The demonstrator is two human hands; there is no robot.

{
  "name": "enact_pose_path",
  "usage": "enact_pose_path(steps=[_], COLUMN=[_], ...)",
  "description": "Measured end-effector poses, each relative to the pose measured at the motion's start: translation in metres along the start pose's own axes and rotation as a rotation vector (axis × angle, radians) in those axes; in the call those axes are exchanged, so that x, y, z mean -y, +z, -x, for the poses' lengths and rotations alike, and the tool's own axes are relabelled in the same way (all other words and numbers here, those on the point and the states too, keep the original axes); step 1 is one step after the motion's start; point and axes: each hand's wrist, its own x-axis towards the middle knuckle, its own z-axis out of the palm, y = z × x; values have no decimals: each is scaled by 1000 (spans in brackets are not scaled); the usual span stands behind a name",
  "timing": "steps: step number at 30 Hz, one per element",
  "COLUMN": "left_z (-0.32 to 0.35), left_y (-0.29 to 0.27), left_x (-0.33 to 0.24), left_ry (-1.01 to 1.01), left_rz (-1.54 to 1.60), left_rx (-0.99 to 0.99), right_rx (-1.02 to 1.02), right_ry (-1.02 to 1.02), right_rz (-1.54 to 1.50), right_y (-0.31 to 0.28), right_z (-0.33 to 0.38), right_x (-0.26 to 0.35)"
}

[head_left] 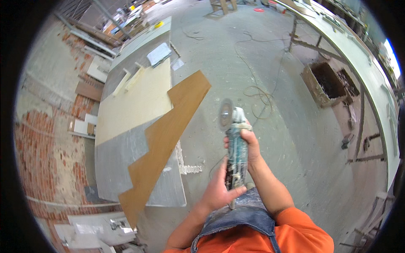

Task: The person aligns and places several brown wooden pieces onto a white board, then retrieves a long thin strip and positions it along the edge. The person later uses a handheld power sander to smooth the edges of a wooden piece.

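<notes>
I hold a teal angle grinder (234, 155) upright in front of me, its round disc (226, 114) at the top and facing left. My right hand (249, 145) wraps the upper body of the tool just below the head. My left hand (219, 190) grips the lower end of the body near the cable. A brown zigzag-cut board (164, 135) lies on a grey table (114, 162) to my left, apart from the grinder.
A pale sheet (135, 105) covers the table's far half. A brick wall (50, 143) runs along the left. Cables (259, 95) snake over the concrete floor ahead. An open crate (327, 82) and a long workbench (358, 63) stand at right.
</notes>
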Motion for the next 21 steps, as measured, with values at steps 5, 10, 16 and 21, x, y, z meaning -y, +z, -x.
enact_pose_path(steps=[5, 10, 16, 21], left_z=[-35, -84, -145, -234], left_y=[-9, -48, -121, -231], left_x=[10, 33, 56, 151], left_ry=[-208, -303, -393, -351], left_rz=[-257, -387, -183, -528], left_rx=[181, 261, 474, -245], right_rx=[-286, -378, -491, -432], right_ry=[16, 20, 171, 389], right_rz=[-162, -177, -224, -440], right_y=[-72, -88, -91, -128], right_z=[-36, -75, -123, -158], right_x=[-17, -45, -56, -89])
